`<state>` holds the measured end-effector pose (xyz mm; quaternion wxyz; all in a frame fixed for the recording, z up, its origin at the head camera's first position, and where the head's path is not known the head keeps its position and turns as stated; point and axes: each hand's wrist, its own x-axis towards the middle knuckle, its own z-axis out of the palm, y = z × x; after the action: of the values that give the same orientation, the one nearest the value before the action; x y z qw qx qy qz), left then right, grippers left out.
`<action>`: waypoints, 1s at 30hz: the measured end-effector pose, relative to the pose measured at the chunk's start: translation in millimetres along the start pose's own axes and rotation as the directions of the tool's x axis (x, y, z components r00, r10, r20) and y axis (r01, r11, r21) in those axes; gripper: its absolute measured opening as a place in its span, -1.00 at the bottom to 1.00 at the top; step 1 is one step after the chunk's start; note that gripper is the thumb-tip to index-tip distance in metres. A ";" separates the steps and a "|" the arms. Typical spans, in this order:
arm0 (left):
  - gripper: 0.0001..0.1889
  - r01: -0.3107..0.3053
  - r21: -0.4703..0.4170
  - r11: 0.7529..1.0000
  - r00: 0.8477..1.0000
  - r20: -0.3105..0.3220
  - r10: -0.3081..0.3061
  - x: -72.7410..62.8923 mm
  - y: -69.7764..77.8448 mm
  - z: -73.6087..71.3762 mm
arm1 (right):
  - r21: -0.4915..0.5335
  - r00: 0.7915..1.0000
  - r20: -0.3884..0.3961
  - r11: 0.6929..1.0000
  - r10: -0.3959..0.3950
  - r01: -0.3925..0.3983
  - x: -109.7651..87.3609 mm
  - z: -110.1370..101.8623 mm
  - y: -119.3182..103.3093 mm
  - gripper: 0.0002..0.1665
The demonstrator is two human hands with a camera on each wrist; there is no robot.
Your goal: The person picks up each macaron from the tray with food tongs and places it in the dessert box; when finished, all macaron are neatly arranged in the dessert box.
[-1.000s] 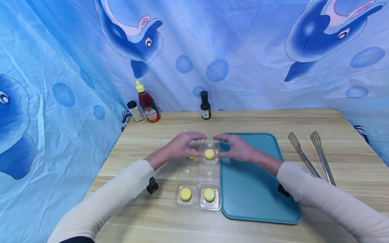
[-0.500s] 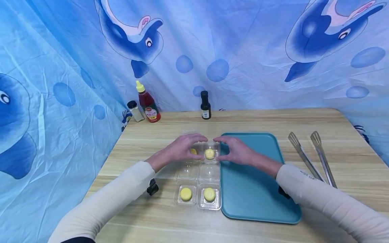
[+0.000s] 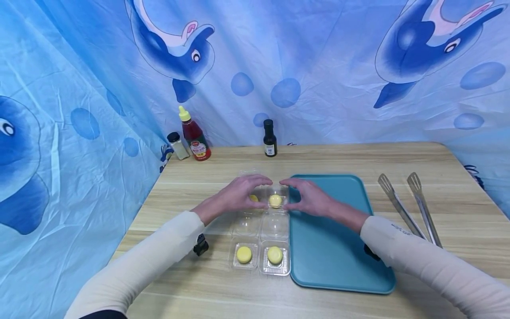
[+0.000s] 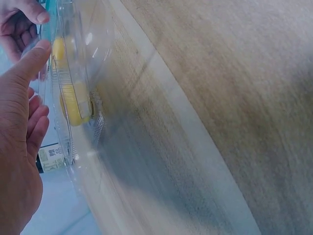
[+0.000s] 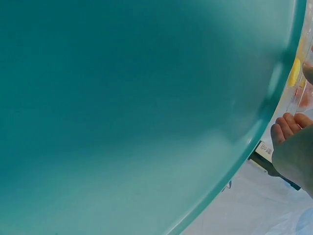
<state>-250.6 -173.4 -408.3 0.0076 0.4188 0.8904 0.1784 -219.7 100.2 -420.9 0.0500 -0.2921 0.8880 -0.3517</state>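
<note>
At the back of a group of clear plastic boxes, my left hand (image 3: 247,192) and right hand (image 3: 308,195) face each other across one clear plastic box (image 3: 283,208). Inside that box is a yellow macaron (image 3: 275,201). Both hands hold it at its sides, thumbs at the front and curved fingers behind. In the left wrist view, the left thumb (image 4: 36,58) lies against the clear plastic. Another yellow macaron (image 3: 253,198) is partly hidden behind the left hand. Two nearer boxes, lids folded back, each hold a yellow macaron (image 3: 275,255), (image 3: 244,254).
Right of the boxes lies a teal tray (image 3: 338,248), close against them. Metal tongs (image 3: 402,210) rest farther right. Along the back stand a dark bottle (image 3: 269,139), a red sauce bottle (image 3: 195,141) and a shaker (image 3: 177,146). A blue dolphin-print curtain (image 3: 311,53) hangs behind the table.
The right hand has shifted very slightly right, and the fingers of both hands have settled at the back box. Over the last half second the hands hardly move.
</note>
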 end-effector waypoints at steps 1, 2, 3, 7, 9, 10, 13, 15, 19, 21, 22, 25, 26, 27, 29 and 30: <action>-0.27 0.001 0.000 1.000 1.000 0.001 -0.001 0.2 -0.1 -0.1 | 0.001 1.000 -0.002 1.000 -0.001 0.001 0.2 0.2 0.2 -0.07; -0.27 0.001 -0.002 1.000 1.000 0.002 -0.001 0.3 -0.1 -0.3 | -0.002 1.000 -0.003 1.000 -0.005 0.005 0.1 0.4 0.3 -0.07; -0.27 0.001 -0.001 1.000 1.000 0.002 -0.001 0.5 -0.2 -0.4 | -0.001 1.000 -0.004 1.000 -0.006 0.006 0.1 0.6 0.5 -0.07; -0.28 -0.003 -0.004 1.000 1.000 -0.002 0.003 0.6 -0.3 -1.5 | -0.007 1.000 -0.006 1.000 -0.009 0.009 0.1 0.8 1.3 -0.07; -0.27 -0.007 -0.010 1.000 1.000 -0.005 0.007 0.4 0.0 -2.1 | -0.006 1.000 -0.003 1.000 -0.004 0.004 -0.2 0.2 1.2 -0.07; -0.27 -0.009 -0.012 1.000 1.000 -0.005 0.009 0.3 -0.1 -2.3 | -0.007 1.000 -0.001 1.000 -0.007 0.007 -0.5 -0.1 1.1 -0.07; -0.27 -0.010 -0.017 1.000 1.000 0.005 0.010 0.0 0.2 -2.7 | -0.004 1.000 0.000 1.000 -0.008 0.008 -2.4 -1.8 -0.5 -0.07; -0.26 -0.008 -0.015 1.000 1.000 0.014 0.009 -0.3 0.5 -2.8 | -0.006 1.000 0.002 1.000 -0.011 0.011 -3.8 -2.6 -2.1 -0.07; -0.25 0.004 -0.016 1.000 0.999 0.033 -0.003 -1.1 2.3 -3.0 | -0.019 1.000 0.007 1.000 -0.012 0.012 -5.9 -2.9 -4.5 -0.07; -0.25 0.011 -0.016 1.000 0.999 0.039 -0.010 -1.3 2.9 -2.8 | -0.026 1.000 0.009 1.000 -0.010 0.011 -6.3 -2.4 -5.0 -0.07; -0.24 0.014 -0.015 1.000 0.999 0.042 -0.014 -1.4 3.2 -2.7 | -0.028 1.000 0.009 1.000 -0.009 0.010 -6.4 -2.0 -5.0 -0.07; -0.25 0.021 -0.011 1.000 0.999 0.045 -0.020 -1.1 3.1 -2.0 | -0.035 1.000 0.006 0.999 -0.007 0.007 -6.3 -0.8 -4.5 -0.07; -0.24 0.021 -0.009 1.000 0.999 0.046 -0.021 -1.1 3.0 -2.0 | -0.037 1.000 0.005 0.999 -0.007 0.007 -6.2 -0.5 -4.4 -0.07; -0.24 0.021 -0.007 1.000 0.999 0.047 -0.021 -0.9 3.0 -2.0 | -0.039 1.000 0.004 0.999 -0.007 0.008 -6.2 -0.3 -4.2 -0.07; -0.24 0.016 -0.004 1.000 0.999 0.046 -0.016 -0.9 3.1 -2.5 | -0.042 1.000 0.002 0.999 -0.009 0.009 -6.1 0.1 -3.9 -0.07; -0.24 0.013 -0.004 1.000 0.999 0.045 -0.012 -0.8 3.2 -2.9 | -0.044 1.000 0.001 0.999 -0.010 0.010 -6.0 0.3 -3.9 -0.07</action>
<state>-248.2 -173.0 -404.6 0.0297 0.4171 0.8921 0.1710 -212.7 101.1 -419.3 0.0423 -0.2979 0.8939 -0.3322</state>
